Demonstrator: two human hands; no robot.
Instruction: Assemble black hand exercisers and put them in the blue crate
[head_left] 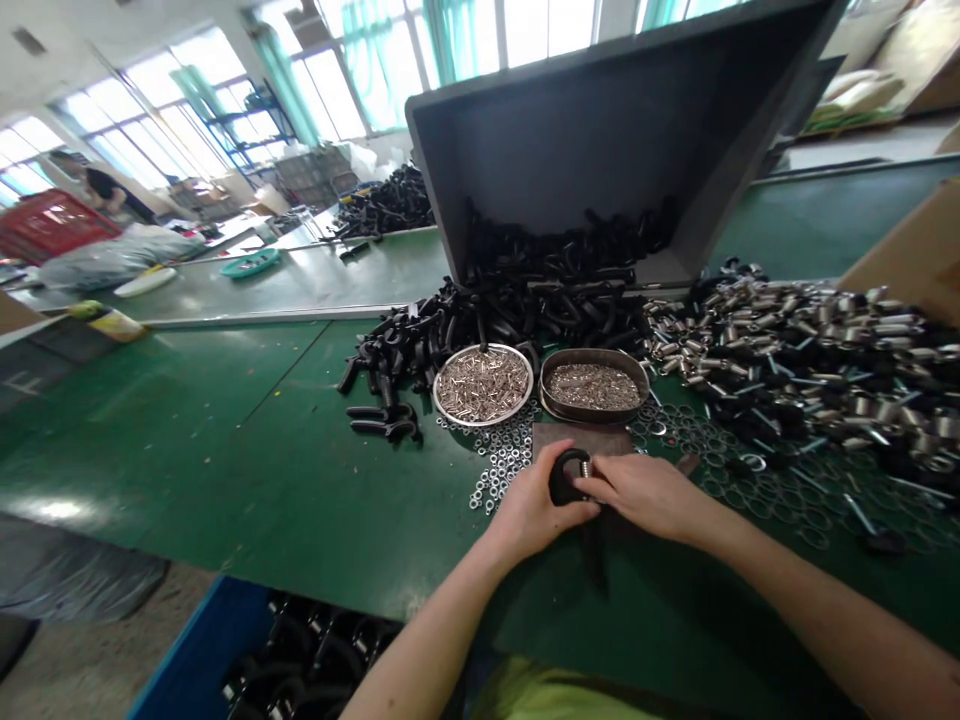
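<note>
My left hand (536, 508) is closed around a black curved plastic part (562, 478), above a flat brown metal plate (551, 437). At the part's right side, my right hand (637, 490) pinches a small silver ribbed piece (586, 468), which looks like a spring. Its lower end is hidden by the fingers. Just beyond the hands are a round dish of small metal pins (484, 388) and an oval tin of tiny metal pieces (592, 385). Small metal nuts or washers (499, 470) lie scattered left of the plate.
A large grey bin (600, 130) lies tipped behind a heap of black plastic parts (525, 310). To the right spread silver cylinders (810, 320), black knobs with bolts, and thin rings (802, 515). A blue crate (191, 650) of black parts stands below the green table's (300, 520) front edge.
</note>
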